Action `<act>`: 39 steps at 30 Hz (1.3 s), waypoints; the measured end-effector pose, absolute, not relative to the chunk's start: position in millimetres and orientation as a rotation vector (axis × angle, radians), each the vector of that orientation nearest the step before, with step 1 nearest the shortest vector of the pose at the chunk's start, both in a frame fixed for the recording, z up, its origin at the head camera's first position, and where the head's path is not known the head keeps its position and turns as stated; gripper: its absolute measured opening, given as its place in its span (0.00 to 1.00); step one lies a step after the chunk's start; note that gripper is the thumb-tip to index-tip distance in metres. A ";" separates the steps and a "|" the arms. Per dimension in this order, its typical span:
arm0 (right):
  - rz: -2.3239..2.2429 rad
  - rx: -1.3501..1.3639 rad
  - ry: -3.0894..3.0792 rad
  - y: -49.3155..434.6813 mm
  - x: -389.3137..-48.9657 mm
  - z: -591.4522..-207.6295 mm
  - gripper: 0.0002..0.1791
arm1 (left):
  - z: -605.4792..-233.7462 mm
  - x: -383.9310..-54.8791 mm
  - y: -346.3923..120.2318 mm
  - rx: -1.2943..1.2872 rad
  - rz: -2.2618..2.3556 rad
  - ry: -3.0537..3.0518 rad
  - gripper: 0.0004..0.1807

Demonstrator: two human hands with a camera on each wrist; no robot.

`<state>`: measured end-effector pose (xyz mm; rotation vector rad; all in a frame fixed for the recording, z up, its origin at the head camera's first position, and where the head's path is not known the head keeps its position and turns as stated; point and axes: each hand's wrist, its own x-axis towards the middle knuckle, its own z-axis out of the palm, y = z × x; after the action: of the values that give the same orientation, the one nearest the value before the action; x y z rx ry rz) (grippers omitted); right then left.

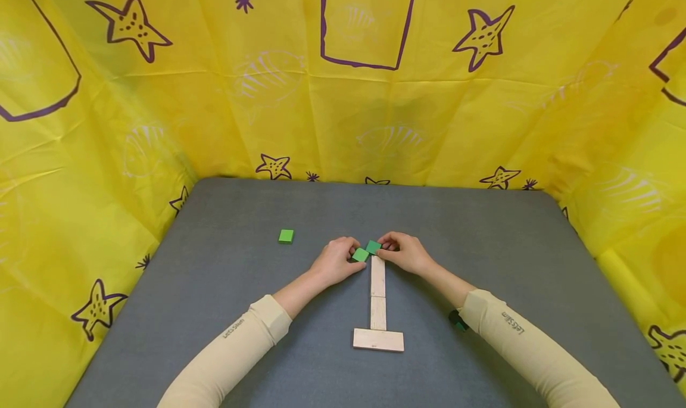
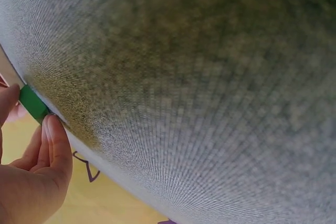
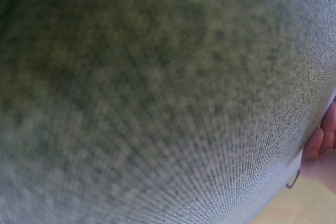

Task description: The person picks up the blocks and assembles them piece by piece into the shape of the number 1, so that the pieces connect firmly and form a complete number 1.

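Observation:
In the head view my left hand [image 1: 334, 261] pinches a light green square block [image 1: 361, 255] between thumb and fingers. Just right of it, my right hand [image 1: 408, 254] holds a darker green square block [image 1: 373, 247] by its right side. The two blocks meet or nearly meet at their corners, by the far end of an upper wooden plank [image 1: 377, 277]. A lower plank [image 1: 378, 312] continues the line toward a crosswise plank [image 1: 378, 340]. The left wrist view shows the left hand [image 2: 39, 174] gripping a green block [image 2: 33, 103] edge-on. Only part of the right hand [image 3: 321, 153] enters the right wrist view.
Another light green block [image 1: 286, 236] lies on the grey table [image 1: 241, 211], left of my hands. A dark item with a green part [image 1: 458, 320] shows beside the right sleeve, partly hidden. Yellow patterned cloth [image 1: 343, 110] surrounds the table's back and sides.

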<state>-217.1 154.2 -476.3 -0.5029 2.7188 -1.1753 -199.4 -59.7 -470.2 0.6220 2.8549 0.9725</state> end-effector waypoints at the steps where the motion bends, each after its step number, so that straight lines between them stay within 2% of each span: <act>1: -1.175 -0.503 2.719 154.2 -217.0 -476.3 0.13 | -470.4 -199.3 -59.6 0.619 0.973 2.854 0.20; 18: -1.174 -0.510 2.728 153.6 -217.4 -475.2 0.13 | -471.7 -200.4 -58.8 0.585 0.962 2.861 0.20; 27: -1.171 -0.503 2.732 153.2 -218.0 -476.0 0.13 | -469.1 -197.6 -60.2 0.653 1.011 2.878 0.19; 39: -1.174 -0.503 2.730 153.6 -217.5 -476.0 0.13 | -469.1 -198.2 -58.2 0.588 0.988 2.861 0.20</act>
<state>-217.5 153.6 -476.0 -0.5030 2.7305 -1.1737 -198.2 -58.2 -469.1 0.5883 2.8613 0.9875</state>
